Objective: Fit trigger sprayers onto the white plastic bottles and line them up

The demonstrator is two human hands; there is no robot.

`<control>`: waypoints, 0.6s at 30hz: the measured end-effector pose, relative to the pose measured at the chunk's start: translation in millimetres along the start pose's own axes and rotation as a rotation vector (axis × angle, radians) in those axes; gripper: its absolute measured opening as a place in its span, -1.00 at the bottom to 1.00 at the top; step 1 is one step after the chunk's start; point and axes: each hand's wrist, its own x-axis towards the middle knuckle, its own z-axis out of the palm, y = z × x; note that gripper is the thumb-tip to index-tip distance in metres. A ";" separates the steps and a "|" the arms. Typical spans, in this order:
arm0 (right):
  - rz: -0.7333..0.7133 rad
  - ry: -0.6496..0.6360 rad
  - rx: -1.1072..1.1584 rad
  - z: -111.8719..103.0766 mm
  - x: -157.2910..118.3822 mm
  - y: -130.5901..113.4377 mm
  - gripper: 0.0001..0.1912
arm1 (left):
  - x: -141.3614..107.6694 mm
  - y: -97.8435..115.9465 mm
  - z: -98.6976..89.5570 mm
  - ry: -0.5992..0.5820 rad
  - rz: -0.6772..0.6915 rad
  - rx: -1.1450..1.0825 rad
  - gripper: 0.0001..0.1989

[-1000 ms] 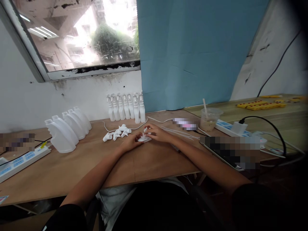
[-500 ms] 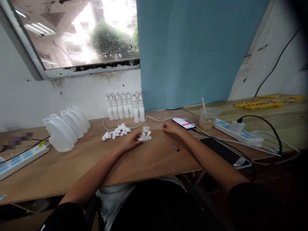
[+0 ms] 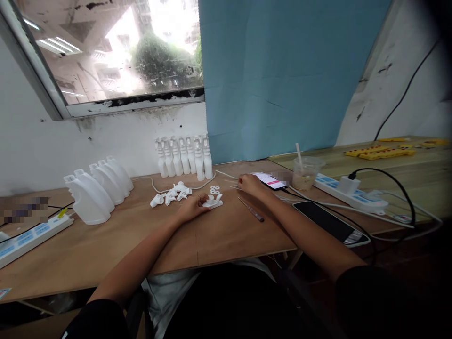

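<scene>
My left hand rests on the wooden table, its fingers closed around the near-left end of a white plastic sprayer part. Just behind that part lie several small white rings. Off to the right, my right hand is curled down at the table beside a few thin pale tubes; its fingertips are partly hidden, and what they hold is unclear. A slim screwdriver lies in front of the right hand. Left of my left hand is a pile of white spray-trigger pieces.
White bottles stand at the left, and white spray bottles line the back wall. At right are a lit phone, a plastic cup with straw, a dark phone, cables and a power strip. Another strip sits far left.
My right hand has shifted slightly left and upward, over the ends of the thin tubes. The left hand stays with the sprayer part, almost unmoved.
</scene>
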 end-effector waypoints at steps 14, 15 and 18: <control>-0.045 0.786 1.230 -45.6 1.3 -5.2 -0.80 | -0.9 4.3 3.7 -0.013 0.055 0.108 -0.54; 0.017 0.705 1.389 -43.7 4.6 -2.5 -0.81 | -1.0 5.5 2.9 -0.020 0.063 0.107 -0.55; 0.187 0.397 1.689 -33.8 12.8 5.8 -0.72 | -0.6 8.0 1.4 -0.029 0.072 0.109 -0.56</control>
